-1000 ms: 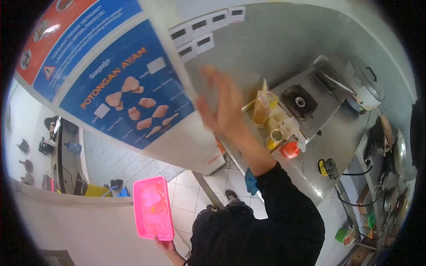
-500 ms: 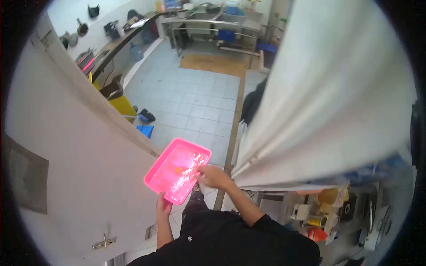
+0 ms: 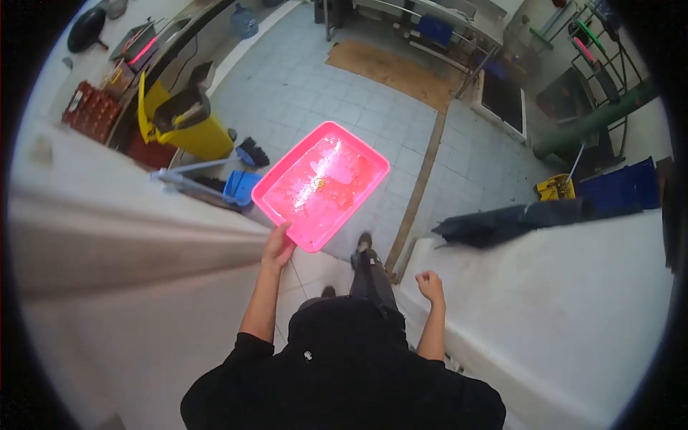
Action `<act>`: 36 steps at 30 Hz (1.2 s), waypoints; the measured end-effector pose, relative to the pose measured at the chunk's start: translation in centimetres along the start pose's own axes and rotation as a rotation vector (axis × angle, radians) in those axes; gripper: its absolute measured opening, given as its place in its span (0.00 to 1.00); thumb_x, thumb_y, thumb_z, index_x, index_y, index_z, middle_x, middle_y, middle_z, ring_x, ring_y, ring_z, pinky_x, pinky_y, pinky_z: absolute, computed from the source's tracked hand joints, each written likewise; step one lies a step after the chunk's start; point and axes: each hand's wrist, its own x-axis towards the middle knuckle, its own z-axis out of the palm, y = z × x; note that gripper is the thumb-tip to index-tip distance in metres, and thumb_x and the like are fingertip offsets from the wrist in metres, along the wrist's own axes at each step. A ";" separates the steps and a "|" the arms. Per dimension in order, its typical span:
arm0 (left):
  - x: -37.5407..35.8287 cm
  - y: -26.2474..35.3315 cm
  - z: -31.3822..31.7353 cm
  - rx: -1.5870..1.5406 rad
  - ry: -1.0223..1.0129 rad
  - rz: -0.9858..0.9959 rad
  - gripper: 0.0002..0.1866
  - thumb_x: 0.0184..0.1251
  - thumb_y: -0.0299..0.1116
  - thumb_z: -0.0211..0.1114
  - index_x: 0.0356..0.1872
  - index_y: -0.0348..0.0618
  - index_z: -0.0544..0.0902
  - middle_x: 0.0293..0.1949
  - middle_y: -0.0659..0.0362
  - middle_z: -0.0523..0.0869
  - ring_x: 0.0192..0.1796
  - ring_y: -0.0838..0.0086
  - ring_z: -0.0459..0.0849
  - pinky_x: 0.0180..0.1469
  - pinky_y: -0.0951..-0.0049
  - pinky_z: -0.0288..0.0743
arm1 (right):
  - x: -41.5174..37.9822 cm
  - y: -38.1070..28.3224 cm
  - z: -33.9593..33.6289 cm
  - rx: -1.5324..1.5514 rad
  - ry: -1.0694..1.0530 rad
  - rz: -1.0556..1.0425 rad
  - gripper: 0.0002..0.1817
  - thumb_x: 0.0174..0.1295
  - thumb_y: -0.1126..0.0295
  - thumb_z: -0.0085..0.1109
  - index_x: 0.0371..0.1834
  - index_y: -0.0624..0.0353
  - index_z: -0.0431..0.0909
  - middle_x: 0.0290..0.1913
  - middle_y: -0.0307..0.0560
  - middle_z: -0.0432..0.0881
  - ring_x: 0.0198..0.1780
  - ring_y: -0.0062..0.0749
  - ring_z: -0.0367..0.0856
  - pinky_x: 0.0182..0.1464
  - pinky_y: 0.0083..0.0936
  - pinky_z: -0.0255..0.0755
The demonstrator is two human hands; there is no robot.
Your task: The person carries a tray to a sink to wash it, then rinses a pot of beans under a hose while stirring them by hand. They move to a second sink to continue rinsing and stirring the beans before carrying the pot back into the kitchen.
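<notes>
A pink rectangular tray is held out in front of my body, its inside wet and shiny, with a small yellowish piece near its middle. My left hand grips the tray's near left corner, the thumb over the rim. Apart from the tray, lower right, my right hand hangs beside the white surface on the right, its fingers curled together; nothing shows in them.
Tiled floor stretches ahead, with a brown mat and a metal sink table. Left stand a yellow bin, a blue dustpan and a brush. Right are dark cloth and a yellow bucket.
My right hand has left the tray and dropped to the right. The tray appears higher and larger in view. The view has moved forward past the doorway, and more of the room's right side shows.
</notes>
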 end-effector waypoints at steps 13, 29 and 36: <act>32.6 11.8 18.2 -0.002 0.093 0.013 0.17 0.67 0.29 0.64 0.56 0.40 0.76 0.50 0.57 0.84 0.53 0.68 0.82 0.59 0.64 0.77 | 44.4 -6.2 0.8 -0.143 -0.247 0.082 0.14 0.58 0.63 0.55 0.31 0.64 0.82 0.23 0.47 0.82 0.23 0.34 0.81 0.28 0.31 0.76; 85.8 26.7 47.1 0.168 -0.077 0.041 0.18 0.68 0.33 0.63 0.56 0.39 0.75 0.49 0.57 0.83 0.49 0.71 0.82 0.51 0.68 0.78 | 85.2 -29.3 -13.5 0.312 -0.170 0.361 0.09 0.57 0.66 0.58 0.30 0.62 0.80 0.20 0.43 0.80 0.19 0.28 0.78 0.20 0.27 0.72; 106.6 34.3 65.7 0.377 -0.127 0.178 0.17 0.70 0.34 0.62 0.55 0.36 0.75 0.50 0.55 0.83 0.48 0.71 0.83 0.50 0.68 0.79 | 99.0 -36.2 -19.6 0.528 0.179 0.283 0.03 0.60 0.74 0.57 0.33 0.61 0.79 0.24 0.40 0.80 0.23 0.24 0.79 0.25 0.24 0.73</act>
